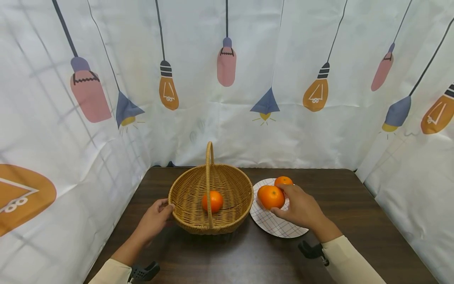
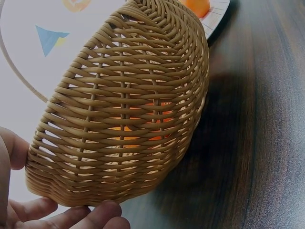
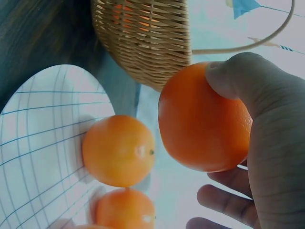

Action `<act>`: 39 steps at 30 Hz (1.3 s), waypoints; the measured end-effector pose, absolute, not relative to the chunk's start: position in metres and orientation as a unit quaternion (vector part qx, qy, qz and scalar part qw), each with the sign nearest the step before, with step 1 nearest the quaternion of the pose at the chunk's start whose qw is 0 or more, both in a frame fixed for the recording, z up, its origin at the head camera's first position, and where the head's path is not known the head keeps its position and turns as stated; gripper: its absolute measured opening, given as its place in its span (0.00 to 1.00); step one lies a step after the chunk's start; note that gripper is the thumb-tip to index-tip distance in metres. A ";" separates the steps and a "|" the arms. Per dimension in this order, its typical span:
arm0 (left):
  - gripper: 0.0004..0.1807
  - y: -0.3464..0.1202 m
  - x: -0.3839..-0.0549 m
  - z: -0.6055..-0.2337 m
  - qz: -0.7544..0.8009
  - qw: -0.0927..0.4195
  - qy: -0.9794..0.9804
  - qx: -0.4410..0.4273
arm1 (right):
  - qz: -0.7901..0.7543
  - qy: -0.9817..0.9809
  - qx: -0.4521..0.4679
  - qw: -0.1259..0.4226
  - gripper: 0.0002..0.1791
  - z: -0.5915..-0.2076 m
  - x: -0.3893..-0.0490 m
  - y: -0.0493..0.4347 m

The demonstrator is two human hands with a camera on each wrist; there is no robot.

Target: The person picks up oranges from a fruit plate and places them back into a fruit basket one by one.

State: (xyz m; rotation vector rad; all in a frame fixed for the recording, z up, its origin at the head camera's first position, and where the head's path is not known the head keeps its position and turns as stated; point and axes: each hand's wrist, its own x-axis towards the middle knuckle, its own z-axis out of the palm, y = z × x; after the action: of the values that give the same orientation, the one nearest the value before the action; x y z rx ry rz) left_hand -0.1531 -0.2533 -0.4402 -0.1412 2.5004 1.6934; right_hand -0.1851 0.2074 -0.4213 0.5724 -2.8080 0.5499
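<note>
A wicker basket (image 1: 230, 189) with a tall handle stands on the table, one orange (image 1: 214, 200) lying inside it. At the basket's left side my left hand (image 1: 155, 219) grips the rim, thumb on the inner edge and fingers against the outer weave (image 2: 119, 95). My right hand (image 1: 301, 207) holds another orange (image 3: 202, 119) between thumb and fingers, raised over the plate (image 1: 280, 228). More oranges rest on that checked white plate, one (image 3: 119, 150) close below the held fruit and another (image 3: 126, 210) beside it.
The dark wooden table (image 1: 354, 221) reaches back to a white curtain (image 1: 198, 134) printed with hanging lamps. The basket's handle (image 1: 208, 173) arches high over its middle. The plate sits just right of the basket, its left edge close to the weave.
</note>
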 end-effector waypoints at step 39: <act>0.33 -0.252 -0.151 -0.441 0.560 0.052 0.825 -0.058 | 0.198 -0.943 0.245 0.108 0.45 -0.392 -0.197 0.167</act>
State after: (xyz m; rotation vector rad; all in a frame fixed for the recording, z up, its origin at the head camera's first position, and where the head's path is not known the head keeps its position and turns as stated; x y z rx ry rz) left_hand -0.1513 -0.2519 -0.4412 -0.1766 2.5100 1.7020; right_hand -0.1968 0.1666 -0.3918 0.7219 -2.7735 0.5813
